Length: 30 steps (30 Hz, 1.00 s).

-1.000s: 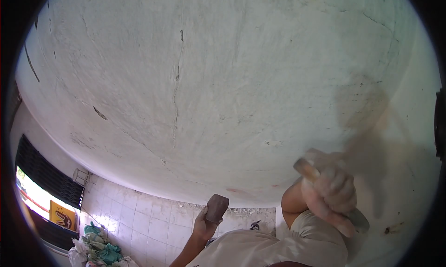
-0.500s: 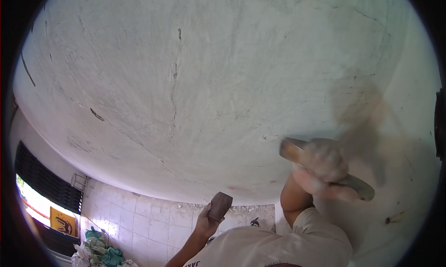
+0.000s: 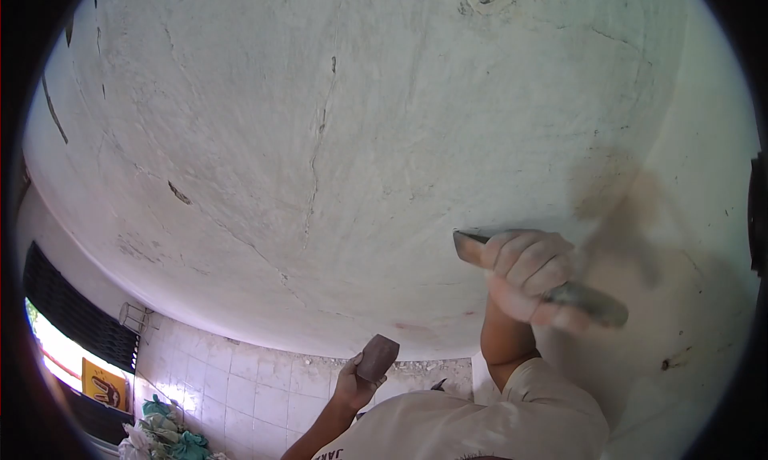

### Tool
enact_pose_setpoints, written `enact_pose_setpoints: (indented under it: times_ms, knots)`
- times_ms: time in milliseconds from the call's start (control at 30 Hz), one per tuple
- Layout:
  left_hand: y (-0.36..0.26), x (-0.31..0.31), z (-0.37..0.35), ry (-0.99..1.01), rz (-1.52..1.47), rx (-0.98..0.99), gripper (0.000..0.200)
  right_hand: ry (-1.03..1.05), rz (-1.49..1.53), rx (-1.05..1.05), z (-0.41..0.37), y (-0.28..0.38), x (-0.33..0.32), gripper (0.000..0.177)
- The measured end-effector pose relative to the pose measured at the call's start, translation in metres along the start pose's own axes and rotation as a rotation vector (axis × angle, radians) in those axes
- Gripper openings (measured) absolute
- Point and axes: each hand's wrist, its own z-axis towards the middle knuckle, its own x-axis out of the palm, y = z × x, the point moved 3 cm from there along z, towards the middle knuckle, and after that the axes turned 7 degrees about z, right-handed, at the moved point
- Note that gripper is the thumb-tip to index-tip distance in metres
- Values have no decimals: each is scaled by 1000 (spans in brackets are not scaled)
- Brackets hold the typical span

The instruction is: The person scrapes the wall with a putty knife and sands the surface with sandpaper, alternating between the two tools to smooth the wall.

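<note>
My right hand (image 3: pixel 528 268) is wrapped round a scraper (image 3: pixel 470 247). Its flat blade points left and lies against or very near the pale plastered surface (image 3: pixel 384 140), while the greenish handle end sticks out to the right, blurred by motion. Lower down, my left hand (image 3: pixel 352 388) grips a brown angular block (image 3: pixel 378 358), held away from the plaster; I cannot make out what it is for certain. Long cracks (image 3: pixel 314 172) and small chipped spots run across the plaster to the left of the blade.
White wall tiles (image 3: pixel 240 388) with a rough upper edge stand below the plaster. At lower left are a window opening with dark slats (image 3: pixel 72 308), a yellow sign (image 3: pixel 104 386), a small wire rack (image 3: pixel 132 316) and a heap of green and white bags (image 3: pixel 168 432).
My right hand and the scraper have shifted left and slightly up across the plaster. My left hand keeps the block in nearly the same place. The view has tilted slightly.
</note>
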Motion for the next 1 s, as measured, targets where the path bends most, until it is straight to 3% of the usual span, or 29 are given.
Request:
enact_pose_setpoints:
  times_ms: [100,233,300,400,533,567,633,667,733,833,867,933,1000]
  knots:
    - [1,7,-2,73,18,31,44,-35,75,191,-17,-8,5,60]
    - [2,7,1,208,-194,89,22,-167,270,508,-85,-10,25,57]
    - [-7,25,-15,316,-127,133,13,-310,253,851,-145,-10,29,42]
    - [-17,39,-23,502,-82,143,10,-412,-140,1322,-188,-1,46,25]
    - [-22,51,-27,638,-19,131,10,-50,-234,1566,-216,-3,64,26]
    - [-20,48,-24,586,40,141,10,107,-321,1665,-221,2,66,27]
    - [-20,41,-18,479,165,161,10,104,-158,1783,-225,9,71,30]
    - [-21,42,-19,505,194,204,9,64,-69,1770,-231,10,73,33]
    - [-13,23,-11,466,196,108,8,-12,102,1735,-245,12,79,41]
    - [-12,16,-8,469,233,67,8,125,45,1674,-234,15,91,51]
    - [-16,18,-9,482,252,72,8,77,61,1638,-230,15,95,52]
    - [-31,44,-21,531,277,218,8,-18,85,1564,-224,15,104,55]
    - [-38,51,-26,566,302,297,8,16,27,1646,-238,19,106,60]
